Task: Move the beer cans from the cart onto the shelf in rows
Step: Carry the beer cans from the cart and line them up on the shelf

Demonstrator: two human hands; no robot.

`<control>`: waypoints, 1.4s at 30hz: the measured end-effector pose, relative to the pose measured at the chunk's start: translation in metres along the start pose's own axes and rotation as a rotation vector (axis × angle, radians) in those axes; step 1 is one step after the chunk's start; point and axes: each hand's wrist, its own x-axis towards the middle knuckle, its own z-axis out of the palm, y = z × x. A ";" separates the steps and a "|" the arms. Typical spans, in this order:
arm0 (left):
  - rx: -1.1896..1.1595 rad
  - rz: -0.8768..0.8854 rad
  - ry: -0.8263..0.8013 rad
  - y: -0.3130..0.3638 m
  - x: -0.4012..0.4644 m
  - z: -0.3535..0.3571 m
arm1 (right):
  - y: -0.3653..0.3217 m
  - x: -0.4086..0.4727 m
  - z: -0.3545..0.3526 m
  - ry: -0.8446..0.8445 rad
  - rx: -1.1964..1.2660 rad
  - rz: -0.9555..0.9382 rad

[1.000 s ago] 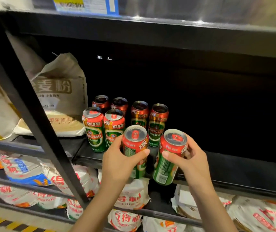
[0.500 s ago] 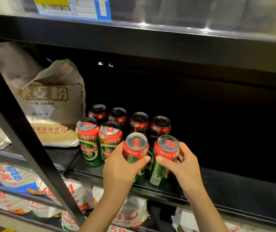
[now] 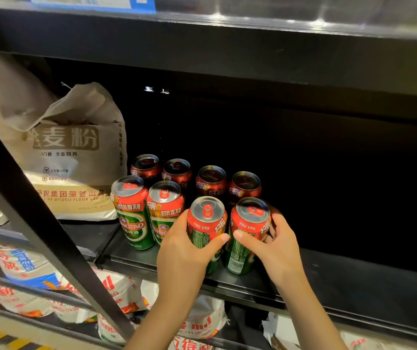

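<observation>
Both cans have come down since a second ago: then they hung tilted in front of the shelf edge, and now they stand near upright on the black metal shelf (image 3: 354, 279), at the right end of the front row. The left hand (image 3: 184, 256) grips the red-and-green aluminium beer can with the silver top (image 3: 206, 223), thumb across the front and fingers (image 3: 180, 223) wrapped round its left side. The right hand (image 3: 275, 245) grips a second red-and-green beer can (image 3: 249, 226), thumb on the front label and the other fingers curled behind it. Neither grip has let go.

The 2 held cans sit just beside each other, and the left one is close against the 2 green-labelled cans already standing at the front (image 3: 149, 213). Behind them a back row of 4 dark red-topped cans (image 3: 194, 175) stands in shadow. That makes a front row of 4 matching the 4 behind, so this pair looks like it completes the second row. Whether the can bases are fully flat on the shelf I cannot tell, since the left hand hides 1 base.

To the left, a beige paper flour sack with printed characters (image 3: 76, 157) leans in the neighbouring bay, apart from the cans. The cart is not in view, so how many cans remain cannot be judged. Likely next: loosen both grips and nudge the pair into line.
</observation>
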 end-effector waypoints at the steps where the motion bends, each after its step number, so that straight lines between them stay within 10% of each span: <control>1: -0.011 -0.002 -0.006 -0.001 0.000 0.000 | 0.000 -0.001 0.001 0.000 0.010 0.000; 42: -0.029 0.010 0.035 -0.078 -0.039 0.022 | 0.079 -0.030 0.010 0.036 -0.171 0.072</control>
